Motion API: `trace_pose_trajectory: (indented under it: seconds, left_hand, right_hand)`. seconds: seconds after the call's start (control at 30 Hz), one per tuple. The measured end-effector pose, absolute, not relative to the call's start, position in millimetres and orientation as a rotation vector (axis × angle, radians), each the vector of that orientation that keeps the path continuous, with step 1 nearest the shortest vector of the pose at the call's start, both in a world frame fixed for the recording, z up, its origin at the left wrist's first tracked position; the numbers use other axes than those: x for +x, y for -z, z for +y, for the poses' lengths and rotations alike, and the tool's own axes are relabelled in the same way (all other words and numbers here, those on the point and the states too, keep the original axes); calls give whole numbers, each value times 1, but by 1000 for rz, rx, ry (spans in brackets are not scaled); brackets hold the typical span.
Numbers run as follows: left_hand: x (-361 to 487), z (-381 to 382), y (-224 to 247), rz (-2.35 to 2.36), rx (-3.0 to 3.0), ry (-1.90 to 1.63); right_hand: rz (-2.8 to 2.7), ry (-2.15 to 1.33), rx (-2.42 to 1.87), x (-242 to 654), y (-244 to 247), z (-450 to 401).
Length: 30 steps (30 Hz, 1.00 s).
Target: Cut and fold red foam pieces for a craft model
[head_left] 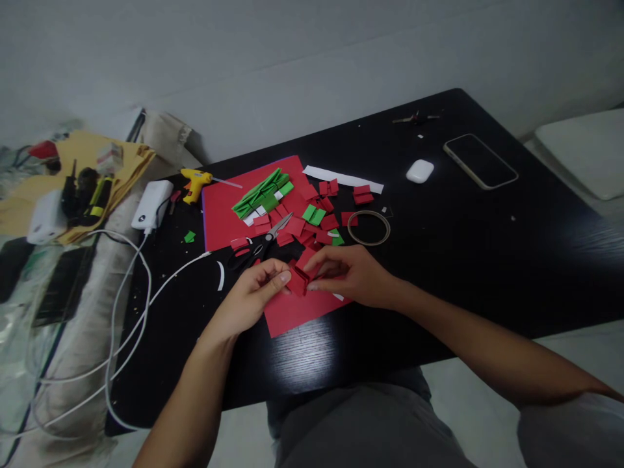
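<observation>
Between my two hands is a small folded red paper piece [298,279], held above a red paper sheet [287,315]. My left hand [257,289] pinches its left side between thumb and fingers. On its right side my right hand [353,276] grips it, thumb below and fingers above. Just beyond lie several folded red paper pieces [295,226] and a folded green piece [313,214]. Black-handled scissors [269,239] rest beside my left hand, blades pointing away. Farther back, a bundle of green folded paper strips [263,192] lies on another red sheet [221,214].
A yellow glue gun [195,184] and a white power bank [152,205] with a looping white cable [146,305] are at left. Rightward on the black table [439,260] are a tape ring [369,228], a white earbud case [420,171], a phone [480,161] and keys [416,117].
</observation>
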<state>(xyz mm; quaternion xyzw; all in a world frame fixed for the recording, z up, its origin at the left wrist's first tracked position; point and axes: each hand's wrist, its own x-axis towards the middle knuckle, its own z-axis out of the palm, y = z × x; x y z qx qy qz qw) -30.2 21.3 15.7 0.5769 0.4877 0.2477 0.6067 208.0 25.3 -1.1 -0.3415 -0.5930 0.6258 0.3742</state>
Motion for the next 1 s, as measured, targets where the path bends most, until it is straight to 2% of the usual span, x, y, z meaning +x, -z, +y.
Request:
trace_pose_trajectory:
  seconds: [1.0]
  left_hand:
    - [-23,14,-27,1110,1643,-791]
  right_hand:
    - [-1526,-1335,-1058,206,4,27]
